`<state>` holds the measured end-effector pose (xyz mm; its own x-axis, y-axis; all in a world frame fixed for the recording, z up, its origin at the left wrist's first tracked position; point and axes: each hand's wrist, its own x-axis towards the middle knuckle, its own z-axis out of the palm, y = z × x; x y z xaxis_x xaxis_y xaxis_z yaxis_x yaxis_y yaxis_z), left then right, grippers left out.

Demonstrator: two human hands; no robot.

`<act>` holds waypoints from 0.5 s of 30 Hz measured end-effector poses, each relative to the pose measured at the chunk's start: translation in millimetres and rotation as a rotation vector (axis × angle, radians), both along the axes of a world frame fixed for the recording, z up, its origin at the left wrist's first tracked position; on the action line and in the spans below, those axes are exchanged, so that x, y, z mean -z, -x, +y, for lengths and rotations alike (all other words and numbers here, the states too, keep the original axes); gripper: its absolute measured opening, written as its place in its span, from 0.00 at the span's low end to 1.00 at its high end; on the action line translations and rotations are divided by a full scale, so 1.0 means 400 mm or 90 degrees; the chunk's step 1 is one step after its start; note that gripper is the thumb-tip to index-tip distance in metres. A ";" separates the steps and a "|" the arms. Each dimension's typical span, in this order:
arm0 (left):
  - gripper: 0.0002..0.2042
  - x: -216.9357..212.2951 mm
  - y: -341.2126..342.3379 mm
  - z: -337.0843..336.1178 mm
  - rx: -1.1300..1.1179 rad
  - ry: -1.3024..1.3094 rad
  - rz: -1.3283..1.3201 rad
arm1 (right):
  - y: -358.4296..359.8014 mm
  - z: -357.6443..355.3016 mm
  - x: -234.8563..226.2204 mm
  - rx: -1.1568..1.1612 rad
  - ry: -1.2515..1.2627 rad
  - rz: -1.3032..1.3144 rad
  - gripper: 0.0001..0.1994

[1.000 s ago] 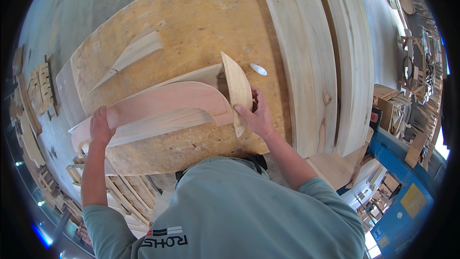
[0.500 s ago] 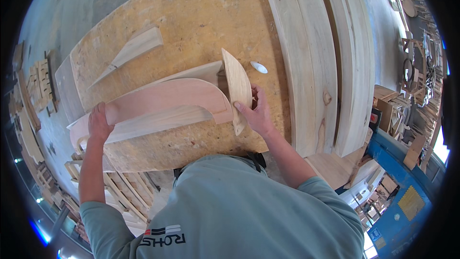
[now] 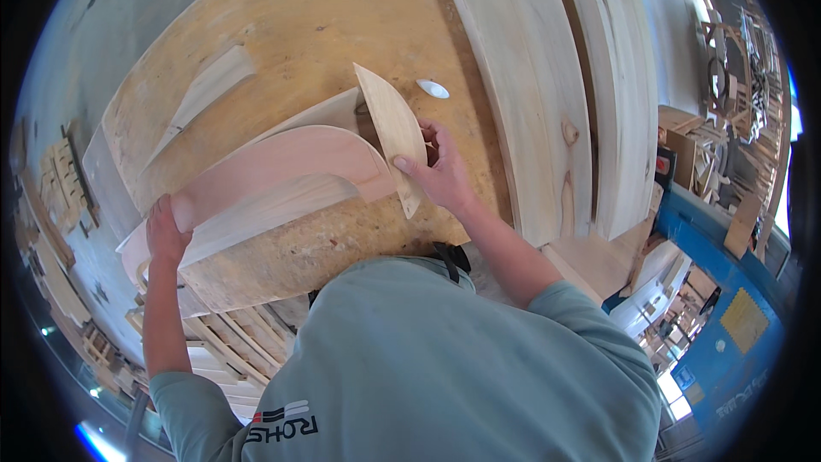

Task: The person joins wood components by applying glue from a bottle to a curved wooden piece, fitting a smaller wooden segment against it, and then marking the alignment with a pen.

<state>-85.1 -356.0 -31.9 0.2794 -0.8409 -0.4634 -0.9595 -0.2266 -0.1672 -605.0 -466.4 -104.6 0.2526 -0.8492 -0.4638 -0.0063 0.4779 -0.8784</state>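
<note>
My left hand (image 3: 168,231) is closed around the left end of a long pinkish template board (image 3: 282,158), thin, with a rounded, hooked right end. Under it lies a pale wooden board (image 3: 265,218), partly covered by the template. At the template's right end, my right hand (image 3: 442,173) grips a half-moon piece of light wood (image 3: 392,128), thumb on its upper face and fingers curled round the curved outer edge. The half-moon's straighter side faces the template's hooked tip, close to it; whether they touch I cannot tell.
Beyond the template, a tapered wood offcut (image 3: 209,90) lies on the worn workbench (image 3: 299,43). A small white oval object (image 3: 433,88) rests past my right hand. Long thick planks (image 3: 522,94) run along the right. A blue machine (image 3: 718,291) stands at the lower right.
The whole view has shifted, so bench, boards and hands all appear further left and higher. Both hands keep their holds, and the pieces stay in about the same places relative to each other.
</note>
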 end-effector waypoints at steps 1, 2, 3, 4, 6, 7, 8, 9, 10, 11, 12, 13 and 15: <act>0.41 -0.001 0.002 -0.002 0.001 -0.003 -0.003 | -0.001 -0.006 -0.009 0.000 -0.002 0.002 0.35; 0.41 -0.002 0.006 -0.005 -0.009 -0.011 -0.004 | -0.002 -0.008 -0.011 -0.001 -0.005 0.003 0.35; 0.41 -0.004 0.010 -0.011 -0.018 -0.018 -0.007 | -0.002 -0.008 -0.008 0.003 -0.002 0.005 0.35; 0.41 -0.007 0.012 -0.014 -0.026 -0.025 -0.010 | -0.003 -0.007 -0.004 0.006 0.001 0.006 0.35; 0.42 -0.001 0.008 -0.012 -0.015 -0.016 -0.013 | -0.004 -0.005 -0.002 0.014 0.005 0.015 0.35; 0.42 0.001 0.006 -0.009 -0.010 -0.011 -0.014 | -0.007 -0.007 -0.007 0.017 0.008 0.023 0.35; 0.42 0.001 0.004 -0.007 -0.009 -0.013 -0.014 | -0.008 -0.007 -0.010 0.020 0.010 0.030 0.34; 0.42 -0.001 0.006 -0.004 -0.008 -0.015 -0.013 | -0.009 -0.007 -0.010 0.020 0.010 0.034 0.35; 0.42 -0.002 0.006 -0.003 -0.008 -0.016 -0.012 | -0.010 -0.006 -0.010 0.020 0.009 0.037 0.35; 0.42 0.001 0.003 -0.003 -0.001 -0.014 -0.003 | -0.010 -0.004 -0.008 0.019 0.008 0.041 0.35; 0.42 -0.001 0.002 -0.004 0.006 -0.011 0.005 | -0.009 -0.001 0.001 0.018 0.027 0.050 0.35; 0.42 -0.003 0.001 -0.007 0.012 -0.009 0.012 | -0.008 0.005 0.014 0.016 0.047 0.059 0.35; 0.41 -0.008 0.010 -0.014 0.002 -0.019 0.019 | -0.008 0.010 0.026 0.023 0.065 0.074 0.36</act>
